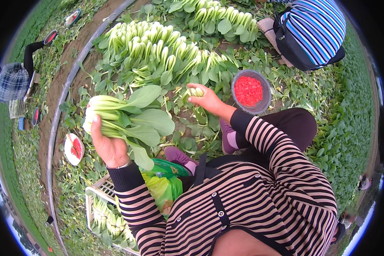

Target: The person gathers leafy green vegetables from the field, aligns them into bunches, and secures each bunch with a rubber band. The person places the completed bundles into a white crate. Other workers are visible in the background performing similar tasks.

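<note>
My left hand (109,147) is closed around a bunch of bok choy (130,113), its pale stem ends to the left and its broad green leaves to the right. Off to the right, my right hand (210,101) has its fingers curled on a few short pale green stalks (195,92); whether they are whole small plants or torn pieces, I cannot tell. A grey bowl (267,91) of red bands or ties stands just beyond that hand's wrist. Ahead lie rows of picked bok choy (158,47), stems upward.
By my left elbow stand a pale plastic crate (89,209) holding bok choy bundles and a green plastic bag (162,187). A white dish (74,149) with red bits lies near a long grey hose (51,141). Other people work at front right (313,32) and far left (13,81).
</note>
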The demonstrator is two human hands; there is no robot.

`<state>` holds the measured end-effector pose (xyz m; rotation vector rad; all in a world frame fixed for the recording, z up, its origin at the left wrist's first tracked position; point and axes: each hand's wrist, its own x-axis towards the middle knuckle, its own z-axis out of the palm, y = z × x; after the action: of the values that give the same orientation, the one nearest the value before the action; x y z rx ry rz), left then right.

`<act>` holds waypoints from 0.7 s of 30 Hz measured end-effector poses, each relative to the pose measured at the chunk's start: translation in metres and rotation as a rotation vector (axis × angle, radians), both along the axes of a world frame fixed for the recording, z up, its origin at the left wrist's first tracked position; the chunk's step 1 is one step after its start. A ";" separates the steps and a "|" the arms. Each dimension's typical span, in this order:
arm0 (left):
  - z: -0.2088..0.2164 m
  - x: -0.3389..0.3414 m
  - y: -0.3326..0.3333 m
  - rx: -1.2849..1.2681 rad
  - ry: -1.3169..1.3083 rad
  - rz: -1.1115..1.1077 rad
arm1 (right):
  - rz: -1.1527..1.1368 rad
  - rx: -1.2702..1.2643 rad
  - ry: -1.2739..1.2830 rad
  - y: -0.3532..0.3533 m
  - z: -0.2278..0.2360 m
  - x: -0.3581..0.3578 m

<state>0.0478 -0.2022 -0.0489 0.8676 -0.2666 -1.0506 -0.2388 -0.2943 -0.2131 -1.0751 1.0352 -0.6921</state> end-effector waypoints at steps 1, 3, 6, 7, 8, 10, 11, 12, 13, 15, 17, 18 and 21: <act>-0.001 0.000 0.001 -0.004 0.004 -0.004 | -0.014 -0.023 0.008 -0.004 0.001 -0.004; -0.001 0.001 0.002 -0.013 0.012 -0.013 | 0.014 -0.027 0.039 -0.019 0.004 -0.016; 0.003 -0.003 0.000 -0.026 0.002 0.002 | -0.097 -0.098 0.001 -0.041 -0.001 -0.038; 0.003 -0.002 0.000 -0.026 0.002 -0.002 | -0.119 -0.122 0.038 -0.049 -0.001 -0.046; 0.003 -0.002 0.000 -0.027 0.003 -0.007 | -0.142 -0.147 0.075 -0.055 -0.001 -0.055; 0.001 -0.001 0.000 -0.037 0.013 -0.021 | -0.201 -0.105 0.057 -0.065 0.000 -0.067; 0.001 0.000 -0.001 -0.048 0.023 -0.032 | -0.230 -0.085 0.048 -0.067 -0.001 -0.071; 0.000 0.000 -0.001 -0.058 0.033 -0.044 | -0.278 -0.031 -0.031 -0.067 -0.001 -0.075; 0.000 -0.001 -0.001 -0.062 0.031 -0.041 | -0.326 0.023 -0.109 -0.067 -0.002 -0.078; 0.001 -0.002 -0.002 -0.070 0.029 -0.035 | -0.361 0.101 -0.215 -0.065 0.000 -0.082; 0.000 -0.002 -0.002 -0.051 0.033 -0.034 | -0.424 0.087 -0.227 -0.061 0.000 -0.075; 0.000 -0.002 -0.002 -0.042 0.034 -0.035 | -0.457 0.080 -0.233 -0.060 -0.001 -0.074; 0.001 -0.004 -0.001 -0.024 0.055 -0.017 | -0.421 0.082 -0.159 -0.063 -0.004 -0.074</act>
<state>0.0443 -0.2035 -0.0483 0.8152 -0.2404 -1.0839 -0.3127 -0.3576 -0.2176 -0.7220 1.1523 -1.0455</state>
